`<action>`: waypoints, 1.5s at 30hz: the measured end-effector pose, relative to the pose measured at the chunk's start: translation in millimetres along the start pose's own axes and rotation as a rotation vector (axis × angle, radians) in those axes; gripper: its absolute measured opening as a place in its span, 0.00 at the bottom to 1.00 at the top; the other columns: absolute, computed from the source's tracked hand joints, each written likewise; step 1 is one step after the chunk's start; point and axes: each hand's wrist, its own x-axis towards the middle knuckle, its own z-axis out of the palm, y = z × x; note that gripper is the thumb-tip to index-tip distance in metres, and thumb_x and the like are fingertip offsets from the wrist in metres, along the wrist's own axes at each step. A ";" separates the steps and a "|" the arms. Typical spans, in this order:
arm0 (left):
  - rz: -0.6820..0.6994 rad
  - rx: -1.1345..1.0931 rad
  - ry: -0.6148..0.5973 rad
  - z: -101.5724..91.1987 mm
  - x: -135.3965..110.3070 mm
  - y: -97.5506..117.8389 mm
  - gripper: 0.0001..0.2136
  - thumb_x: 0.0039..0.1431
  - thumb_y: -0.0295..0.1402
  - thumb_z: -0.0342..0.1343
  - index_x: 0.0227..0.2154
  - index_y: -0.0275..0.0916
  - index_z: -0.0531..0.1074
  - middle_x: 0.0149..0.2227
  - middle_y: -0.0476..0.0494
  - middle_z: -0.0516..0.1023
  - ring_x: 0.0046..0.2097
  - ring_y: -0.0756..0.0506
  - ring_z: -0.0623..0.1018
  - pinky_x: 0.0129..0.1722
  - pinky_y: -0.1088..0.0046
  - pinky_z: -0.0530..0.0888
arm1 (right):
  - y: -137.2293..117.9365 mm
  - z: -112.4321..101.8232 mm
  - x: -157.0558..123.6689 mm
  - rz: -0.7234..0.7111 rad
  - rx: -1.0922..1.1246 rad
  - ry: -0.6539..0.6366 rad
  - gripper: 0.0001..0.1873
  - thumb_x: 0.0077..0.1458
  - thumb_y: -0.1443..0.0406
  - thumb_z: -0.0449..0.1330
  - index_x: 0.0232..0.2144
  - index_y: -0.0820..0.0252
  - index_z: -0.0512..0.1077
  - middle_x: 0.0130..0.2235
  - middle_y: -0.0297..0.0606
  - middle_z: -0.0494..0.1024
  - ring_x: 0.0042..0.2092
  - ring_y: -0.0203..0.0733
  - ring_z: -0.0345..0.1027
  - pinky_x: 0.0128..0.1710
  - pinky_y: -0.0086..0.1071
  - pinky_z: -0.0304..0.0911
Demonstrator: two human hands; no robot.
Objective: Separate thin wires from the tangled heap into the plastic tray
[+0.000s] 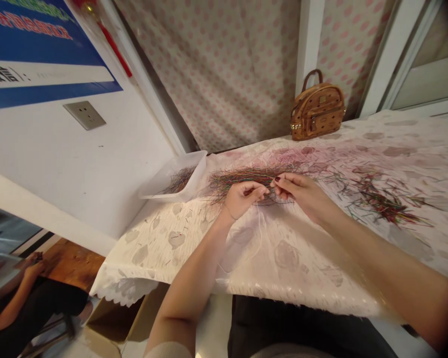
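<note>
1. The fingers [260, 192] of the left hand [242, 197] have thumb and forefinger pressed together, apparently on a pale thread [260, 229]. I see the right hand [296, 190] just beside it, thumb and forefinger drawn into a pinch; whatever lies between them is too fine for me to make out.
2. Largest in my view is the tabletop [287, 256], under a patterned cloth. I have cloth to move over between the hands and the near edge; on the left, beyond the tub, a white wall [112, 164] closes me off. A brown bag [317, 113] stands at the far side, well apart from the fingers.
3. The bundle of thin strands [242, 175] lies just beyond the fingers, its long axis running left to right. I judge the left hand nearer its middle, the right hand nearer its right end; I can't tell whether either touches it.
4. The plastic tub [198, 175], with more strands inside, limits my room past the bundle's left end.
5. The heap of short strands [383, 198] spreads to the right, beyond the right forearm.
6. Smallest, the thread hangs below the left hand and trails toward the near edge, so I count the left as nearer.
</note>
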 end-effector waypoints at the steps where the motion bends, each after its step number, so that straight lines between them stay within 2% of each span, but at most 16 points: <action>1: -0.008 -0.028 0.011 -0.4 0.6 -0.3 0.18 0.53 0.47 0.62 0.30 0.34 0.78 0.27 0.44 0.78 0.28 0.52 0.72 0.31 0.75 0.70 | 0.0 -0.5 -0.1 -0.024 -0.055 0.018 0.13 0.57 0.57 0.57 0.24 0.57 0.67 0.27 0.34 0.70 0.26 0.34 0.60 0.29 0.32 0.56; 4: -0.034 -0.073 0.048 -1.2 1.6 -0.6 0.18 0.51 0.47 0.63 0.29 0.34 0.78 0.25 0.45 0.76 0.27 0.52 0.71 0.30 0.75 0.69 | 0.9 -1.6 -0.7 -0.102 -0.224 0.033 0.10 0.57 0.59 0.57 0.26 0.56 0.67 0.26 0.33 0.69 0.26 0.35 0.60 0.28 0.33 0.56; 9: -0.037 -0.070 0.065 -0.5 1.3 -1.2 0.17 0.52 0.46 0.63 0.29 0.34 0.78 0.24 0.46 0.75 0.27 0.52 0.71 0.29 0.75 0.68 | 3.4 -0.5 -1.6 -0.199 -0.359 0.061 0.05 0.55 0.61 0.58 0.29 0.55 0.68 0.29 0.36 0.73 0.31 0.40 0.65 0.29 0.34 0.59; 12: -0.036 -0.074 0.061 0.8 1.0 -1.6 0.16 0.52 0.45 0.63 0.29 0.34 0.78 0.24 0.46 0.75 0.27 0.52 0.71 0.29 0.75 0.67 | 4.4 0.1 -1.6 -0.183 -0.355 0.105 0.05 0.54 0.61 0.58 0.30 0.54 0.68 0.29 0.36 0.73 0.31 0.41 0.66 0.30 0.35 0.60; 15: -0.035 -0.084 0.053 2.0 0.9 -1.2 0.14 0.53 0.43 0.63 0.30 0.34 0.79 0.24 0.47 0.75 0.27 0.53 0.71 0.29 0.76 0.67 | 3.7 0.4 -2.2 -0.145 -0.308 0.088 0.04 0.55 0.61 0.57 0.30 0.54 0.68 0.26 0.33 0.70 0.26 0.39 0.62 0.27 0.34 0.57; 18: -0.040 -0.084 0.056 2.9 1.0 -0.9 0.14 0.53 0.43 0.63 0.29 0.34 0.79 0.24 0.47 0.75 0.27 0.53 0.70 0.28 0.76 0.66 | 1.0 1.5 -3.9 -0.152 -0.301 0.087 0.04 0.55 0.62 0.57 0.29 0.54 0.67 0.25 0.32 0.69 0.26 0.38 0.61 0.27 0.34 0.55; 25: -0.051 -0.074 0.079 3.3 -0.2 -1.5 0.16 0.52 0.45 0.63 0.29 0.34 0.79 0.22 0.48 0.74 0.25 0.53 0.68 0.27 0.76 0.65 | -5.8 2.4 -5.8 -0.356 -0.453 0.161 0.04 0.56 0.63 0.57 0.28 0.53 0.68 0.35 0.39 0.73 0.37 0.45 0.67 0.38 0.39 0.62; 28: -0.030 -0.038 0.045 2.7 -1.1 0.7 0.17 0.52 0.46 0.63 0.32 0.34 0.80 0.23 0.48 0.74 0.25 0.53 0.68 0.27 0.75 0.65 | -6.5 0.1 -4.3 -0.424 -0.459 0.161 0.04 0.56 0.63 0.56 0.29 0.53 0.69 0.39 0.41 0.74 0.43 0.48 0.68 0.43 0.40 0.63; 33: -0.006 0.032 0.002 3.8 -2.7 8.2 0.15 0.55 0.44 0.61 0.35 0.36 0.81 0.26 0.45 0.77 0.26 0.52 0.70 0.27 0.75 0.66 | -4.4 -3.3 -1.3 -0.302 -0.409 0.110 0.04 0.56 0.62 0.56 0.29 0.53 0.69 0.33 0.37 0.75 0.37 0.46 0.69 0.39 0.39 0.62; 37: 0.019 0.071 0.014 5.1 -3.4 10.6 0.14 0.55 0.42 0.60 0.33 0.36 0.81 0.27 0.45 0.78 0.26 0.52 0.70 0.28 0.76 0.66 | -2.3 -4.4 1.7 -0.191 -0.249 0.063 0.06 0.53 0.59 0.59 0.28 0.53 0.69 0.31 0.37 0.75 0.34 0.44 0.68 0.36 0.38 0.62; 41: 0.030 0.084 0.050 5.3 -2.7 9.0 0.13 0.56 0.40 0.59 0.33 0.35 0.80 0.25 0.46 0.77 0.25 0.53 0.69 0.26 0.76 0.65 | -4.6 -3.2 2.0 -0.105 -0.067 0.038 0.08 0.51 0.58 0.61 0.26 0.54 0.69 0.28 0.36 0.75 0.33 0.42 0.68 0.37 0.37 0.64; 45: 0.035 0.072 0.052 4.3 -1.8 8.1 0.13 0.56 0.41 0.59 0.33 0.35 0.80 0.24 0.47 0.76 0.25 0.53 0.68 0.26 0.77 0.64 | -9.0 -1.8 0.1 -0.079 -0.012 0.050 0.09 0.51 0.58 0.62 0.25 0.54 0.69 0.27 0.35 0.74 0.33 0.41 0.68 0.38 0.36 0.65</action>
